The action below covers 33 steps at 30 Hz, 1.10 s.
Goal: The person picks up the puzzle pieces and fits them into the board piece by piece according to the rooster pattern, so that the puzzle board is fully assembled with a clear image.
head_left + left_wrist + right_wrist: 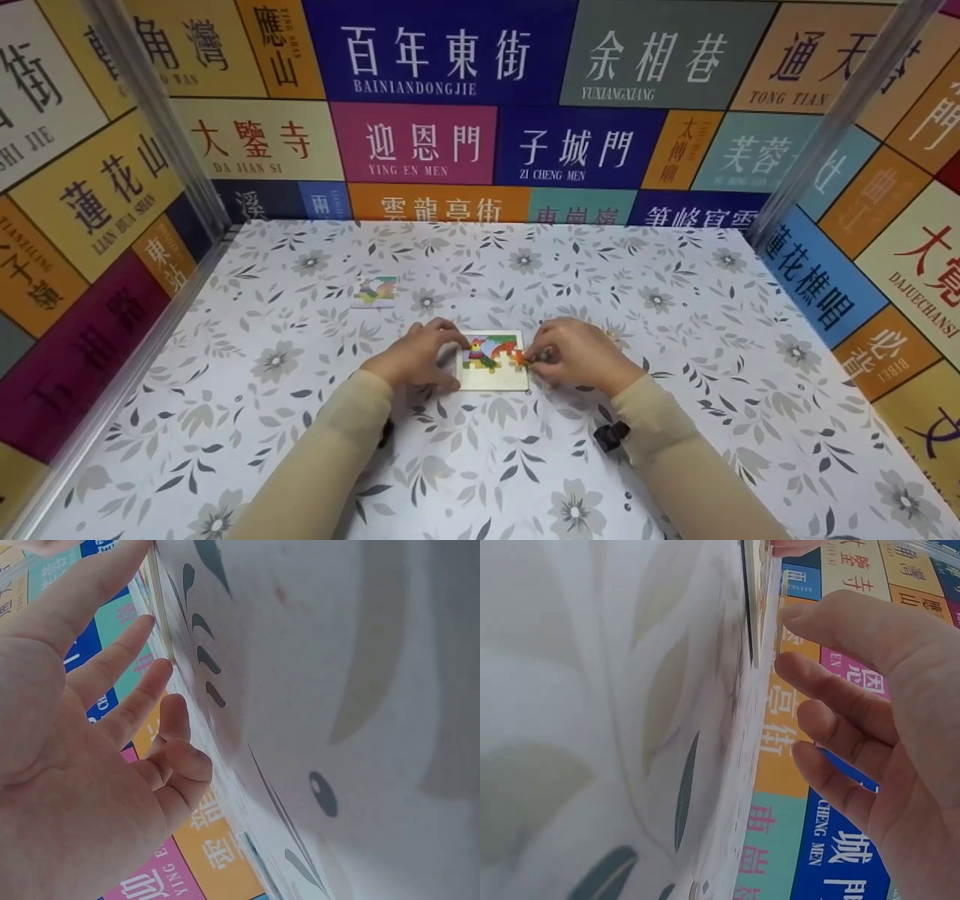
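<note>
Between the two hands lies a pale puzzle tray (491, 382), flat on the flower-patterned worktop (172, 375), with a partly assembled bird picture (486, 351) in its upper part. The left hand (420, 356), fingers spread loosely, touches the tray's left edge. The right hand (581, 356) pinches an orange puzzle piece (519, 358) at the picture's right side. Beyond the left hand, slightly leftward, lies a small picture card (374, 292), well apart from the tray.

Matt cloth sleeves (315, 442), smooth tabletop (225, 352), smooth puzzle tray (491, 381), glossy plastic-looking corner strip (834, 127)
</note>
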Tool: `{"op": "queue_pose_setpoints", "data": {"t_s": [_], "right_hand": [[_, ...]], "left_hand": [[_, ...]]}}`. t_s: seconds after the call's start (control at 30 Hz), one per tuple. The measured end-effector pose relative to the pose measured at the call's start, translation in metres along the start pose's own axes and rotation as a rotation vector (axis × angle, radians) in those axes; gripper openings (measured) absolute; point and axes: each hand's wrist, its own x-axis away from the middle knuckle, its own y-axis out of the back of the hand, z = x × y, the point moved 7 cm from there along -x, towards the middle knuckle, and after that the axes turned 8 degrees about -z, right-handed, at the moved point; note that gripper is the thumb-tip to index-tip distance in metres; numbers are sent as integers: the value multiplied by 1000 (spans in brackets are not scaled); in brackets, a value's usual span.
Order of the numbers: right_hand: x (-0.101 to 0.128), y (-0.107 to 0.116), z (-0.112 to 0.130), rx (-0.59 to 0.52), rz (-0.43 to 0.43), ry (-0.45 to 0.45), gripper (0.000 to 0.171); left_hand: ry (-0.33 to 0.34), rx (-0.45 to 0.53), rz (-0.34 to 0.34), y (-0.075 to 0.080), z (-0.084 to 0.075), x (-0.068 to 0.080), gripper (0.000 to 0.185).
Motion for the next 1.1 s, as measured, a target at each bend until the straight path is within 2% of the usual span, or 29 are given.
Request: {"op": "queue_pose_setpoints", "data": {"t_s": [0.43,0.7,1.1], "right_hand": [[-17,-13,12,36,23,74,9],[-18,-16,12,47,36,71,10],[-21,-18,14,21,65,70,11]], "left_hand": [[22,-2,-3,0,3,0,55],[-4,-14,-19,0,1,-1,55],[43,6,5,0,2,1,54]]}}
